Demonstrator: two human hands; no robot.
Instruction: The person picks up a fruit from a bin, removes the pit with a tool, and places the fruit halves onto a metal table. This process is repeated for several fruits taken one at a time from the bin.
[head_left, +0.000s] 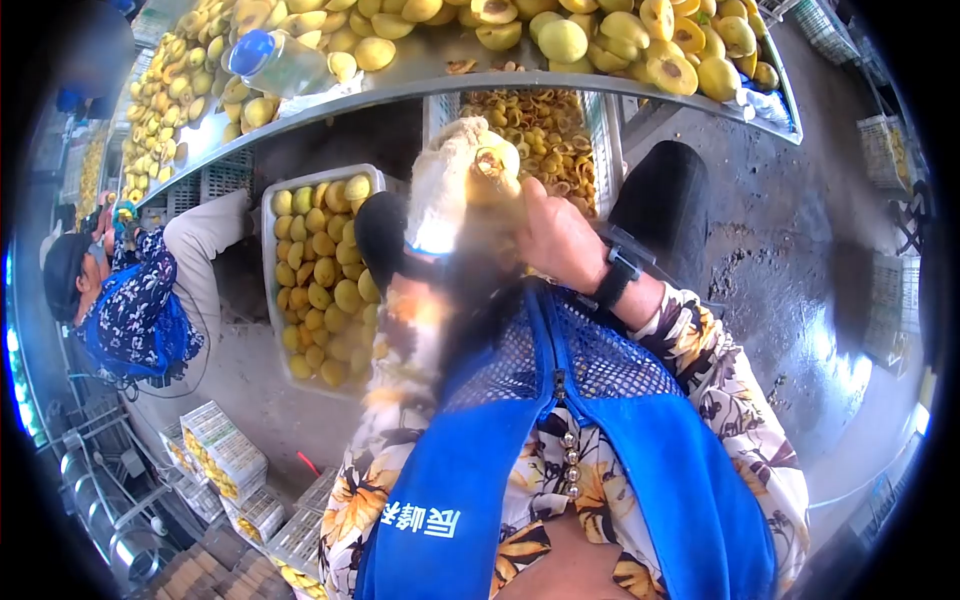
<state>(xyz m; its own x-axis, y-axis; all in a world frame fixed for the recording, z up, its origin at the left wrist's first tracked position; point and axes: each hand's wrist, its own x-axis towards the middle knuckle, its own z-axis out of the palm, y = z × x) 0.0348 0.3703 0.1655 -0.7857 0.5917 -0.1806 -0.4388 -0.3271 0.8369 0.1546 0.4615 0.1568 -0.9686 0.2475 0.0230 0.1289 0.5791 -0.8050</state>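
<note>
My left hand (445, 190), in a pale glove, has its fingers wrapped round a yellow fruit half (494, 168) whose cut side shows. Close to its right, my bare right hand (562, 238) is closed, with the thumb raised near the fruit; what it holds, if anything, is hidden. Below both hands, between my knees, a crate (603, 150) contains many brownish-yellow fruit pieces. Ahead of me a metal table (410, 88) bears heaps of yellow fruit halves.
A white crate (270, 250) of fruit halves stands on the floor at my left. A clear bottle (275, 62) with a blue cap lies on the table. Another person (135, 300) sits at the far left. Stacked crates (222, 450) stand at the lower left.
</note>
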